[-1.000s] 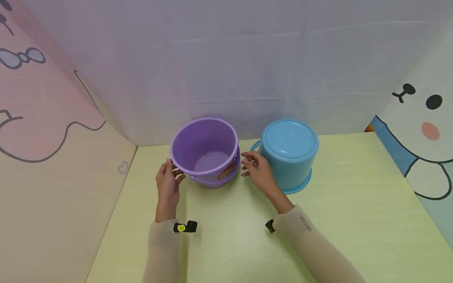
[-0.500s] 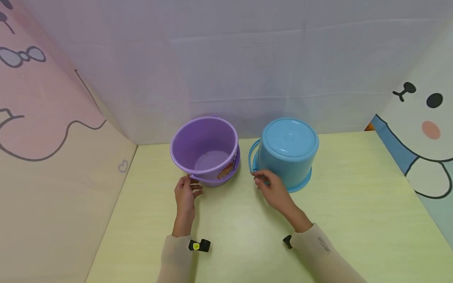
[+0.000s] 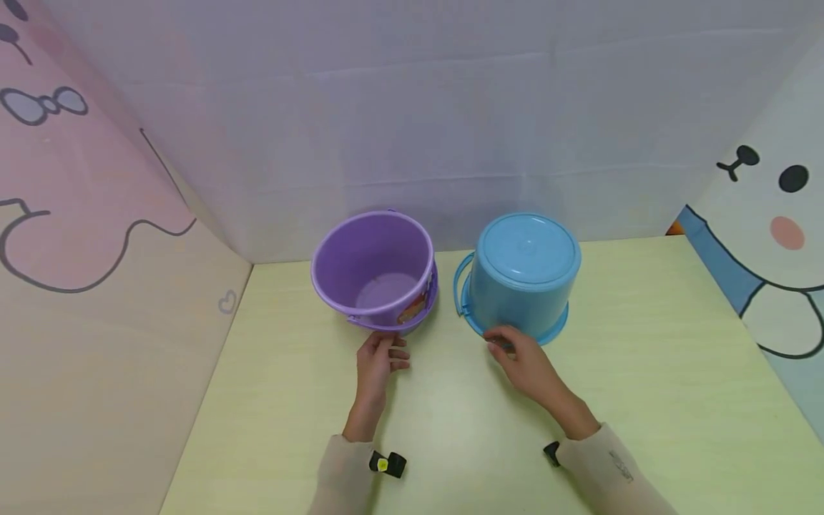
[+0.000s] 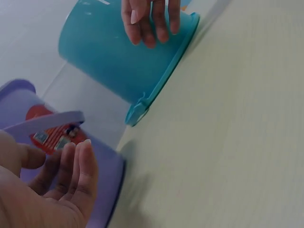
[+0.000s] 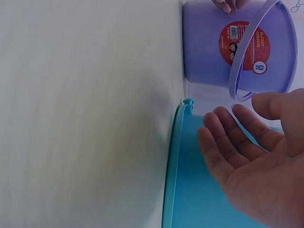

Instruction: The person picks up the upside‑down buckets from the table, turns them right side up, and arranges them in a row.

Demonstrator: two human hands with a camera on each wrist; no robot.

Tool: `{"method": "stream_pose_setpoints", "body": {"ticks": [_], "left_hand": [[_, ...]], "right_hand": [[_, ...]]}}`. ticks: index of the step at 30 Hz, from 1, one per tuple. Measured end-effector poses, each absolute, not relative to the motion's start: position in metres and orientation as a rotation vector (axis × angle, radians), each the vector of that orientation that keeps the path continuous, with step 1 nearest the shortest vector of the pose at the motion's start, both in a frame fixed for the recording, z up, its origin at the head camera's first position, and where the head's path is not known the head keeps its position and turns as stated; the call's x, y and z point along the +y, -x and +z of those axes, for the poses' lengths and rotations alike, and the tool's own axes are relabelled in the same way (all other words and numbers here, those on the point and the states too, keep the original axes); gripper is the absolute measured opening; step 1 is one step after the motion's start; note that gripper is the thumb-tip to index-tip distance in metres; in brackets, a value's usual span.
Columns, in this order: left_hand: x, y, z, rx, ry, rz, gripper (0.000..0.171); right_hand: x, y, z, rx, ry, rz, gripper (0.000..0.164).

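Observation:
An upright purple bucket (image 3: 380, 311) stands on the left, its handle (image 5: 240, 61) hanging down over a red label (image 4: 56, 133). Right of it a blue bucket (image 3: 524, 307) sits upside down, base up, with its handle (image 3: 458, 286) at its left side. My left hand (image 3: 376, 365) is at the purple bucket's front, fingers loosely bent and holding nothing. Close before the blue bucket's lower edge is my right hand (image 3: 524, 361); the right wrist view shows its fingers loosely extended, palm visible, with nothing held.
Both buckets stand at the back of a pale yellow-green table (image 3: 450, 443), near a white cloth backdrop (image 3: 412, 129). Printed cartoon panels rise at the left (image 3: 109, 343) and right (image 3: 785, 307).
My left hand has moved right and nearer along the purple bucket's front. My right hand has come from the gap between the buckets to the blue bucket's front. Both buckets stay put.

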State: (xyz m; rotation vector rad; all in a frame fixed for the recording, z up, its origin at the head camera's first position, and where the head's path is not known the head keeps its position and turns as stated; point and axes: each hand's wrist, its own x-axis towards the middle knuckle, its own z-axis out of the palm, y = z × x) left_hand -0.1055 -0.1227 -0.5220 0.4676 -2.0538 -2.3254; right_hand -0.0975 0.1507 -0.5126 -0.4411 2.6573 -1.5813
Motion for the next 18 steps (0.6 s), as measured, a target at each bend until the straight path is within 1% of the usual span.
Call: {"method": "stream_pose_setpoints", "body": {"ticks": [3, 13, 18], "left_hand": [[-0.112, 0.105, -0.524, -2.182, -0.362, -2.267, 0.027], [-0.084, 0.111, -0.529, -2.465, 0.020, -2.073, 0.021], [-0.074, 0.113, -0.529, -2.623, 0.206, -1.853, 0.022]], "right_hand": [[0.161, 0.095, -0.513, 2.678, 0.439, -1.539, 0.021], [0.195, 0.084, -0.515, 2.758, 0.360, -1.422, 0.025], [0.211, 0.081, -0.516, 2.759, 0.325, -1.393, 0.027]]}}
